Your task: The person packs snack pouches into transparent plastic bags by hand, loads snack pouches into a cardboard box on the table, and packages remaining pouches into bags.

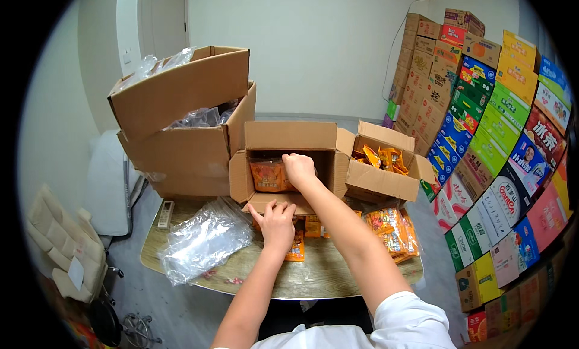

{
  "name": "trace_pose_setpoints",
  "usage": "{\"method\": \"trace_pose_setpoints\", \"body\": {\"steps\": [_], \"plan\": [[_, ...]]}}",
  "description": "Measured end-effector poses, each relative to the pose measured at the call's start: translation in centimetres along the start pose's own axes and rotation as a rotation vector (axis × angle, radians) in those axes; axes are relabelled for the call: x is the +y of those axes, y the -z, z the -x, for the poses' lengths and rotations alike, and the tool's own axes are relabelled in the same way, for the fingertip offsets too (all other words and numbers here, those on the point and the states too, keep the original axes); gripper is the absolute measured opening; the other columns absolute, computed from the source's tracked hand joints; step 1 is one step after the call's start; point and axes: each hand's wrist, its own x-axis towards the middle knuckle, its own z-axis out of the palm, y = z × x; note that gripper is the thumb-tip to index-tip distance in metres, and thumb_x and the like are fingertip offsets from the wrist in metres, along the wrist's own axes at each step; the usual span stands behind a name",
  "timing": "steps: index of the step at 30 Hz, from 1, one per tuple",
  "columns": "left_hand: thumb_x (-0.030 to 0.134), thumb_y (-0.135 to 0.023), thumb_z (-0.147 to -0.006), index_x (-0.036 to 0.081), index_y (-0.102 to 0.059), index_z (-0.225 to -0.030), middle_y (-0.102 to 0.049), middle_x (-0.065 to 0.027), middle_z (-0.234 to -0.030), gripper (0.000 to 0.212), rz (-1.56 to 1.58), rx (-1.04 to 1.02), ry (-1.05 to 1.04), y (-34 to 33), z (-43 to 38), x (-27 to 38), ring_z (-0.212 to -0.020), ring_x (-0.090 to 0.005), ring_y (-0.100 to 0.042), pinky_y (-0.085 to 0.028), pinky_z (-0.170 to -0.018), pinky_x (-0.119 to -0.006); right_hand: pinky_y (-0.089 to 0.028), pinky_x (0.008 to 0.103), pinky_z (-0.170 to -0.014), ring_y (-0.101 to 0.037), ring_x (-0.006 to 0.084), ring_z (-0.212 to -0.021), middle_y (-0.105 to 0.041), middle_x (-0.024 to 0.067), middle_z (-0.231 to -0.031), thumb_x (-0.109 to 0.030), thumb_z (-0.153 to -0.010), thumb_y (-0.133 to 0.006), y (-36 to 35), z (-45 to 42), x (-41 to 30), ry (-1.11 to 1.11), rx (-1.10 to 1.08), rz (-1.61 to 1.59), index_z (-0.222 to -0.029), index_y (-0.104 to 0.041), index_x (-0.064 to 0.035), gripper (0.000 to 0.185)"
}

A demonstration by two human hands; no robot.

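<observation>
My right hand reaches into an open cardboard box in front of me. Its fingers are closed on the upper edge of a clear plastic bag of orange packets, which stands inside the box. The hand hides the bag's right side. My left hand rests with spread fingertips on the box's front flap. Below and behind that hand, loose orange snack packets lie on the wooden table, partly covered by my arms and the flap.
Clear empty bags lie at left, beside a white remote control. A smaller box holds loose orange packets; filled bags lie before it. Large stacked cartons stand at back left. Many product cartons line the right side.
</observation>
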Motion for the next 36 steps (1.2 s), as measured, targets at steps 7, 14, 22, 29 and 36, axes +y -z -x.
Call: {"method": "trace_pose_setpoints", "body": {"steps": [7, 14, 22, 29, 36], "plan": [[0.004, -0.067, -0.074, 0.018, -0.072, -0.098, -0.067, 0.0026, -0.101, 0.029, 0.023, -0.01, -0.002, 0.2, 0.4, -0.3, -0.11, -0.0251, -0.056, -0.007, -0.108, -0.074, -0.037, 0.0624, -0.101, -0.052, 0.0376, -0.121, -0.04, 0.0215, -0.143, -0.026, -0.085, -0.067, 0.0, 1.7, -0.4, -0.091, -0.578, -0.298, -0.137, -0.042, -0.0075, 0.06], [0.004, -0.067, -0.074, 0.018, -0.072, -0.099, -0.068, 0.0017, -0.103, 0.028, 0.021, -0.044, 0.005, 0.3, 0.2, -0.1, -0.112, -0.0249, -0.056, -0.005, -0.109, -0.072, -0.024, 0.0657, -0.106, -0.059, 0.0279, -0.114, -0.062, 0.0106, -0.123, -0.034, -0.086, -0.065, 6.0, 7.8, 2.5, -0.112, -0.275, -0.577, -0.113, -0.065, -0.0076, 0.038], [0.003, -0.067, -0.076, 0.018, -0.072, -0.099, -0.068, 0.0017, -0.104, 0.028, 0.001, -0.05, 0.035, 0.5, -0.5, -0.1, -0.114, -0.0236, -0.055, -0.006, -0.112, -0.068, -0.027, 0.0641, -0.104, -0.061, 0.0281, -0.107, -0.067, 0.0096, -0.11, -0.037, -0.084, -0.067, 14.6, 25.1, 12.7, -0.825, -0.019, -0.237, -0.11, -0.065, -0.0092, 0.038], [0.002, -0.067, -0.078, 0.016, -0.072, -0.099, -0.069, 0.0014, -0.104, 0.026, 0.016, -0.048, 0.045, 0.2, -0.9, 0.3, -0.115, -0.0245, -0.055, -0.005, -0.112, -0.068, -0.044, 0.0489, -0.093, -0.055, 0.0339, -0.116, -0.061, 0.0176, -0.123, -0.042, -0.081, -0.07, 12.7, 30.3, 14.3, -0.898, -0.255, -0.065, -0.125, -0.049, -0.0017, 0.063], [0.004, -0.067, -0.079, 0.017, -0.072, -0.1, -0.069, 0.0015, -0.105, 0.025, -0.007, -0.063, 0.054, 0.2, -0.6, 0.7, -0.115, -0.0246, -0.055, -0.006, -0.112, -0.067, -0.05, 0.0491, -0.08, -0.064, 0.0404, -0.093, -0.068, 0.0224, -0.101, -0.036, -0.081, -0.069, 10.1, 30.5, 15.8, -0.919, -0.175, -0.123, -0.11, -0.057, 0.0003, 0.048]]}}
